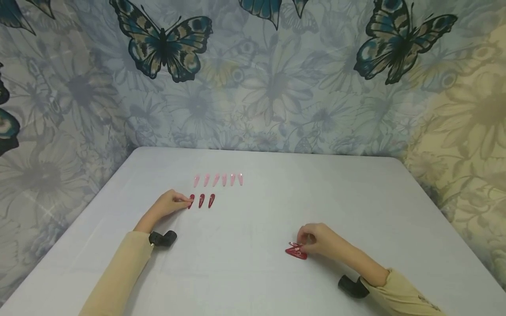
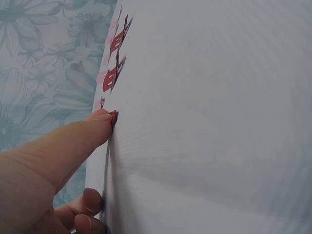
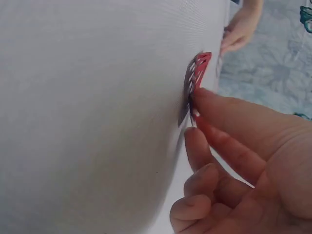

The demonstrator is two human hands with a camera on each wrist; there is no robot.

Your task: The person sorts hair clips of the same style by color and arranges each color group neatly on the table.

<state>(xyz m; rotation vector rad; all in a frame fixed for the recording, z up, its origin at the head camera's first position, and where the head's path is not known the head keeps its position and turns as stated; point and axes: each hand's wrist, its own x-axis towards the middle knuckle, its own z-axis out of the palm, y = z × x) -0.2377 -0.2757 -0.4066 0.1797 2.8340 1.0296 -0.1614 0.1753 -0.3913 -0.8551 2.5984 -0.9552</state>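
My left hand (image 1: 169, 203) pinches the leftmost red snap hair clip (image 1: 192, 197) between thumb and finger, down at the table. Two more red hair clips (image 1: 211, 200) lie to its right in a short row. In the left wrist view, the pinched clip (image 2: 114, 117) is mostly covered by the fingertips. On the right side of the table, my right hand (image 1: 318, 238) grips red hair clips (image 1: 295, 253) bunched together, thumb and fingers at their near end. The right wrist view shows these clips (image 3: 202, 66) sticking out past the fingertips; how many are gripped I cannot tell.
Several pink hair clips (image 1: 216, 179) form a row behind the red ones. A white cloth (image 1: 253, 289) covers the table. Behind it hangs a floral backdrop (image 1: 272, 96) with butterflies. Black wrist cameras (image 1: 353, 287) sit by both sleeves.
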